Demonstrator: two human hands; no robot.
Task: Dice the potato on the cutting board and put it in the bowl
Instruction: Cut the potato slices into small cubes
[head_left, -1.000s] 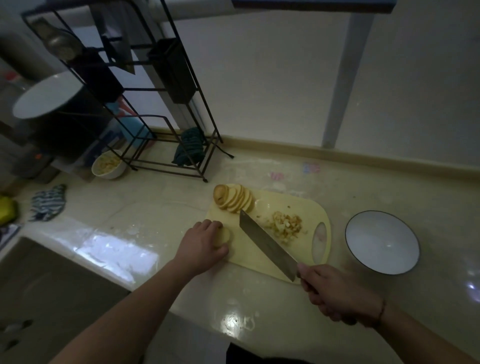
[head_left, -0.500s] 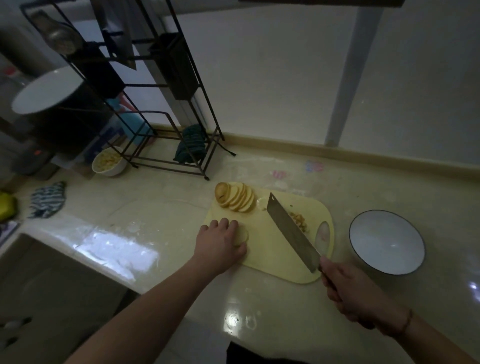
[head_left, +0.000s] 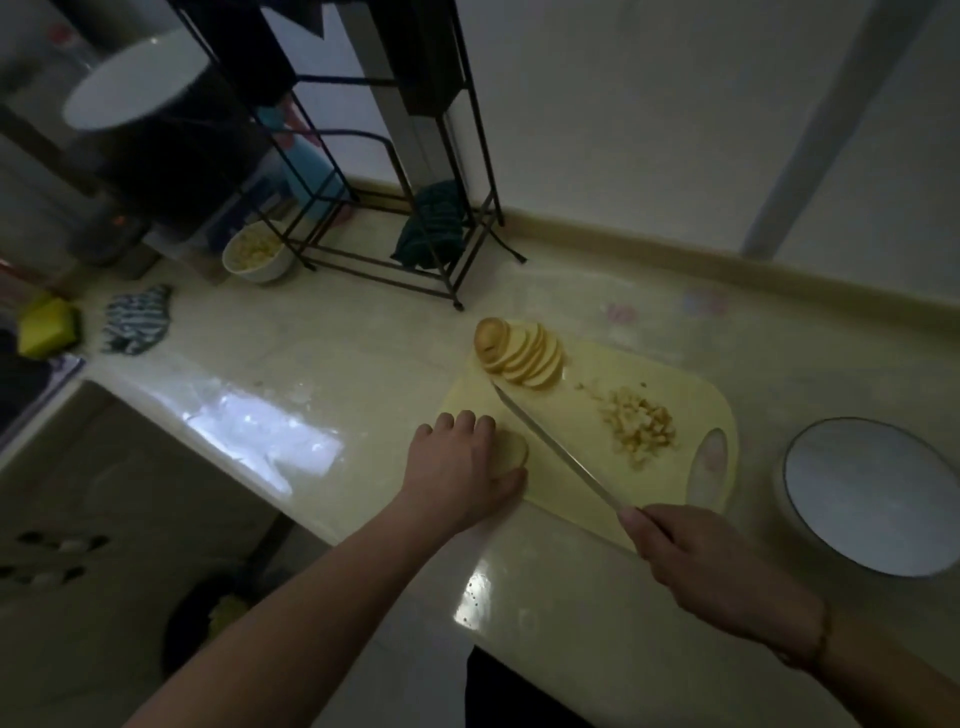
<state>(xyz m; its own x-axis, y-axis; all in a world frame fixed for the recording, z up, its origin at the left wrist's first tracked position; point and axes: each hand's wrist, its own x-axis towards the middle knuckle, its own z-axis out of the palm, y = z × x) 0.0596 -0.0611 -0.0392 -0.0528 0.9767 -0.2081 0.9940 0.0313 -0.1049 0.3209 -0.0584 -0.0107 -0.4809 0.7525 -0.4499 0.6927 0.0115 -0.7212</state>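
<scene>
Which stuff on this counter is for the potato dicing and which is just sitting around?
In use: cutting board, knife, potato slices, diced potato, empty bowl, left hand, right hand.

Lying about: wire rack, small bowl, striped cloth, yellow sponge.

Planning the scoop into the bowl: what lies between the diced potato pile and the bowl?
In the head view, only the cutting board's handle slot and bare counter separate the diced potato from the bowl.
</scene>
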